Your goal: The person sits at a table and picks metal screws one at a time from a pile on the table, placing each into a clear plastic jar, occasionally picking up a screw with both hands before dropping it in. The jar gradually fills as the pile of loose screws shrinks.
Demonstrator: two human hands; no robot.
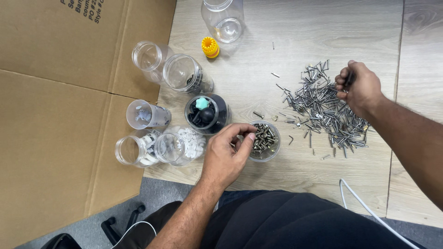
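My left hand (227,154) hovers at the rim of a small clear jar (264,140) filled with metal screws; its thumb and forefinger are pinched together over the jar, and I cannot make out anything between them. My right hand (359,87) rests on the far side of a scattered pile of screws and nails (323,108) on the wooden table, fingers curled around several dark metal pieces.
Several clear plastic jars stand left of my hand: one with black parts and a teal knob (206,113), one with white parts (182,145), others near the cardboard (60,115). A yellow cap (210,47) and an empty jar (224,18) sit farther back. A white cable (364,207) crosses the table's near edge.
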